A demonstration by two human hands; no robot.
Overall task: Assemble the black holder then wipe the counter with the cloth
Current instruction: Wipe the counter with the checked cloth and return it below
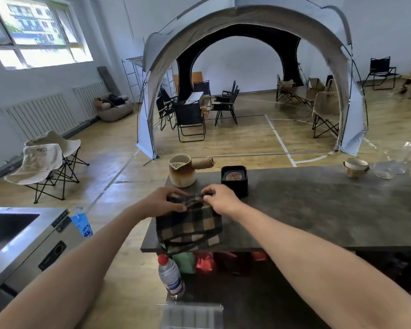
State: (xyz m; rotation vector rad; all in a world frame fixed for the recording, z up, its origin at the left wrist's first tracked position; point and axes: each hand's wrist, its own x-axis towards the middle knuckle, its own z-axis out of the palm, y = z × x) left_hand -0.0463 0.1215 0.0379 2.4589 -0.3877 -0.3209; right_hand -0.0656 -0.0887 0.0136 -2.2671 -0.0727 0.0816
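Note:
A black-and-tan checked cloth (190, 227) lies folded on the left end of the dark stone counter (318, 210), its near edge hanging over the front. My left hand (163, 201) pinches the cloth's far left edge. My right hand (220, 198) grips the far right edge. Just behind my right hand stands the black holder (234, 180), a square box with a round patterned disc in its top.
A tan ceramic pot (182, 170) with a side handle stands left of the holder. Stacked bowls (356, 167) and glassware (389, 167) sit at the far right. A water bottle (171, 276) stands below the counter's front. A steel unit (33, 236) is at left.

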